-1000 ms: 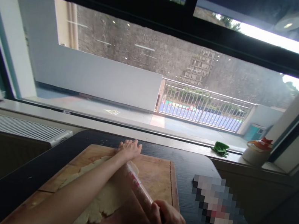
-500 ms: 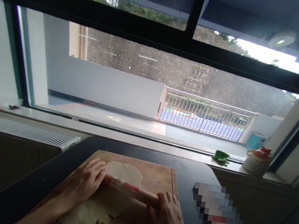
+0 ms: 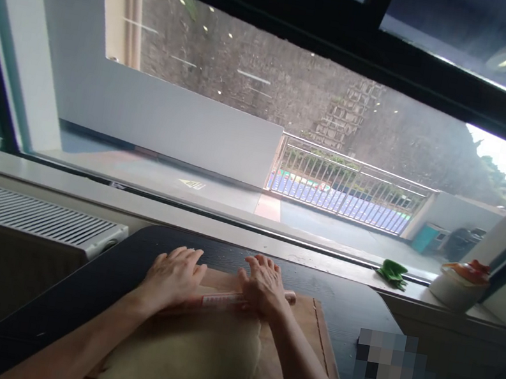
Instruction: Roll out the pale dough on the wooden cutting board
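Note:
A rolling pin (image 3: 219, 300) with a printed white-and-red label lies across the far part of a sheet of dough (image 3: 190, 360). My left hand (image 3: 178, 275) rests palm down over its left part, fingers reaching forward past the pin. On the right part lies my right hand (image 3: 262, 285), also palm down with fingers stretched out and a little apart. The pin's right end shows beyond this hand; its left end is hidden. Under the dough is a wooden board (image 3: 305, 340), and the dough's near edge is partly cut off by the frame.
The board stands on a dark table (image 3: 345, 302) against a windowsill (image 3: 134, 202). A green crumpled item (image 3: 393, 273) and a white pot with an orange top (image 3: 460, 285) stand on the sill. A radiator (image 3: 35, 214) is at left. A pixelated patch covers something at right.
Both hands have moved forward with the rolling pin, to the dough's far part. Their fingers, curled around the pin before, now stretch past it. The view has tilted and shifted.

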`<state>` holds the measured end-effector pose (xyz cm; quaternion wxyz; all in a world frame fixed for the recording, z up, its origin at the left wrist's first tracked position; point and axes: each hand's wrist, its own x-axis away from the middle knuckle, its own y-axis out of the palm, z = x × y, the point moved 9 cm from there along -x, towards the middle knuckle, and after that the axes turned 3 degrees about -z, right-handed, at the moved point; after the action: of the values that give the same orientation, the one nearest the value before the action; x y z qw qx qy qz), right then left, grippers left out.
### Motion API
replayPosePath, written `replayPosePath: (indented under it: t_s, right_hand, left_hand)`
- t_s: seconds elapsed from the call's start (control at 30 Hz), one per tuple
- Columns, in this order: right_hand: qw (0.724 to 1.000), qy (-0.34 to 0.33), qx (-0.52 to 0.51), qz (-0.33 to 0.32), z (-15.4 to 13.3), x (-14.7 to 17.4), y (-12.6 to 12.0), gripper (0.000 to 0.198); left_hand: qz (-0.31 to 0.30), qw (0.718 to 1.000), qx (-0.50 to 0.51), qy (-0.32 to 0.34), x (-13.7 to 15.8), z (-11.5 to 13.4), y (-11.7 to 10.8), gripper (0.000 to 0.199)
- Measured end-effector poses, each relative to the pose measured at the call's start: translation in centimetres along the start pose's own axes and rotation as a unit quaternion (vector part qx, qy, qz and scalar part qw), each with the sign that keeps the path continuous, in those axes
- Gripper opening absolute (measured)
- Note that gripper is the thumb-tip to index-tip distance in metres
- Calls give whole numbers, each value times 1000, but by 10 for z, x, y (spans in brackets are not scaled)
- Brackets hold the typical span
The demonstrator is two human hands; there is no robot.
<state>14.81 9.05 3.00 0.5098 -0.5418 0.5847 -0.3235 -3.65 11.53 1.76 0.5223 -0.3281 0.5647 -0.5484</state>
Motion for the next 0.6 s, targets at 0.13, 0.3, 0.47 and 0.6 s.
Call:
replayPosePath:
  t_s: [0.13,0.3,0.47,0.6]
  right_hand:
    - [998,33,-7,-58,0,-14,10,47]
    - [998,15,7,-60,0,29,8,47]
    - [999,28,10,-32,5,23,5,42]
    - [997,72,1,7,9,-10,-1,34]
  left_hand:
    - [-25,1000,5,-5,-9,-2,2,46]
    - [1,995,-2,97,27,18,7,45]
    - [27,997,0,65,18,16,2,48]
    - [24,1000,1,10,-14,9,-10,40]
